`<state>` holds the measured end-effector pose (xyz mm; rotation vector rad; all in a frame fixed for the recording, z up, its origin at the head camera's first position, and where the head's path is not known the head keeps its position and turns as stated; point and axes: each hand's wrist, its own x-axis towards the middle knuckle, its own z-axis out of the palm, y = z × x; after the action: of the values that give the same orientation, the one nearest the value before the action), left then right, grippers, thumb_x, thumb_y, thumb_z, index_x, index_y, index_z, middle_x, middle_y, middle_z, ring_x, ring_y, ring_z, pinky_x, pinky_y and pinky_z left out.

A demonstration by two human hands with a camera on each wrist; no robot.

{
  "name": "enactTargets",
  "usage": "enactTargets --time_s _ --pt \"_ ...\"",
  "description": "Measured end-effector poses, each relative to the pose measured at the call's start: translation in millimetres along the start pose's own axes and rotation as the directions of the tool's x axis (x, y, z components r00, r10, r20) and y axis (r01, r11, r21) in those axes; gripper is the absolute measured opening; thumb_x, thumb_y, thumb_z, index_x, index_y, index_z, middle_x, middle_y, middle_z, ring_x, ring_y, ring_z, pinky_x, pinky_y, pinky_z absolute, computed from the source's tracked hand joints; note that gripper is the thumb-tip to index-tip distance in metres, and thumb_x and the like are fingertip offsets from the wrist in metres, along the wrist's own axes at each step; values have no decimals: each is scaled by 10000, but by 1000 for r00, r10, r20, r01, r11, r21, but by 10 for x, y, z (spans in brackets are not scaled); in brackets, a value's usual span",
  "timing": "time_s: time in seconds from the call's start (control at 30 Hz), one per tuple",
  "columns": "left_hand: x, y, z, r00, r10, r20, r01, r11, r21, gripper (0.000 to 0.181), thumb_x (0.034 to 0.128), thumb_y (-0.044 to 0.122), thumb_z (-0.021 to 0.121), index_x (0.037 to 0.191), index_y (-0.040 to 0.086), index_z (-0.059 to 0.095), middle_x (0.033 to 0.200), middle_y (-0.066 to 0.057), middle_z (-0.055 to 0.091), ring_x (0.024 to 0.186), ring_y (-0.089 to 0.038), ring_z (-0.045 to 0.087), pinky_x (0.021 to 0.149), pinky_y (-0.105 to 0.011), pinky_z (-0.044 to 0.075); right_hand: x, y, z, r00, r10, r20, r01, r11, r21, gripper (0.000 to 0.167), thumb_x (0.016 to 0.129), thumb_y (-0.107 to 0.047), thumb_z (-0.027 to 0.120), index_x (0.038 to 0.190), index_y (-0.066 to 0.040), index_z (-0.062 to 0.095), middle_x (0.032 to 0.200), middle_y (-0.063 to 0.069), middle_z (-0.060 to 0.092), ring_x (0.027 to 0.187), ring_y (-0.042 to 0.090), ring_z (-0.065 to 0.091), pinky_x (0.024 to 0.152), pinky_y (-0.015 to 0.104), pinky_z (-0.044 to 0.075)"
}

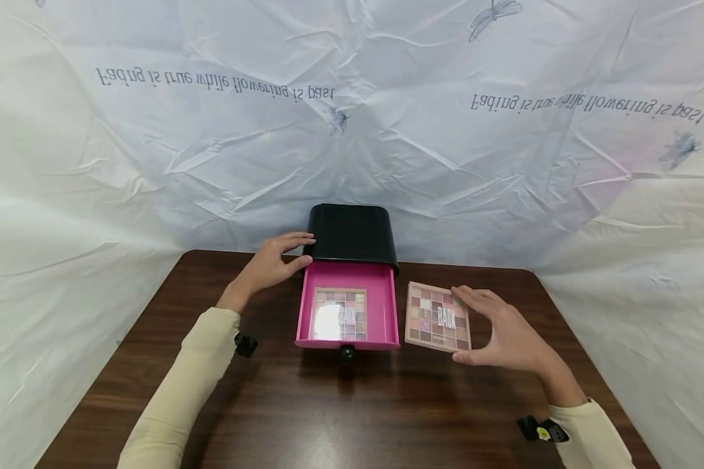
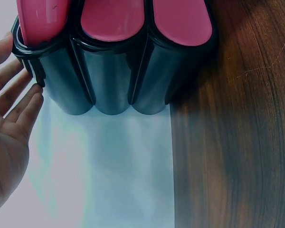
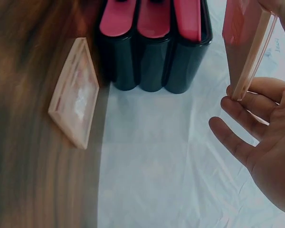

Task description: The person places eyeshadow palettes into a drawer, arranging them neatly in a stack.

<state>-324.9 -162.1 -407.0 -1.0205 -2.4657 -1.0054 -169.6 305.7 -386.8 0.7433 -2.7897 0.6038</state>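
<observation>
A black three-drawer organizer (image 1: 352, 233) has its pink top drawer (image 1: 381, 293) pulled out. An eyeshadow palette (image 1: 354, 319) lies flat in that drawer, its lid shiny with glare. My left hand (image 1: 272, 262) rests its fingertips against the organizer's upper left side, fingers fairly straight. To the right of the drawer, my right hand (image 1: 507, 332) pinches a second palette (image 1: 431, 319) by its right edge, thumb at the near corner. The right wrist view shows this held palette (image 3: 249, 47) off the table, level with the top drawer. Another palette (image 3: 78, 97) lies on the table beside the organizer there.
The brown wooden table (image 1: 328, 417) reaches toward me in front of the organizer. A round black knob (image 1: 347, 353) sticks out from the drawer's front. White printed sheeting (image 1: 352, 156) hangs behind the table and along both sides.
</observation>
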Motion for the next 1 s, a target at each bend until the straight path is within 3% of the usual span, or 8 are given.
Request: enactTargets --time_s 0.63,1.0 --pt "-2 -23 -3 1000 5 4 -5 1000 14 483 992 373 687 1405 129 637 1462 -70 581 1316 -303 580 1094 -522 453 465 -339 153 997 -70 17 68 994 88 1131 645 -618 905 1574 -184 429 1551 103 459 1297 228 454 939 509 499" --pt "6 -31 -5 1000 7 -2 -7 1000 22 486 988 372 691 1405 128 637 1461 -76 583 1313 -309 582 1090 -533 452 737 -563 310 994 -91 62 81 986 146 1127 671 -638 874 1584 -172 408 1591 88 417 1353 222 407 968 499 490"
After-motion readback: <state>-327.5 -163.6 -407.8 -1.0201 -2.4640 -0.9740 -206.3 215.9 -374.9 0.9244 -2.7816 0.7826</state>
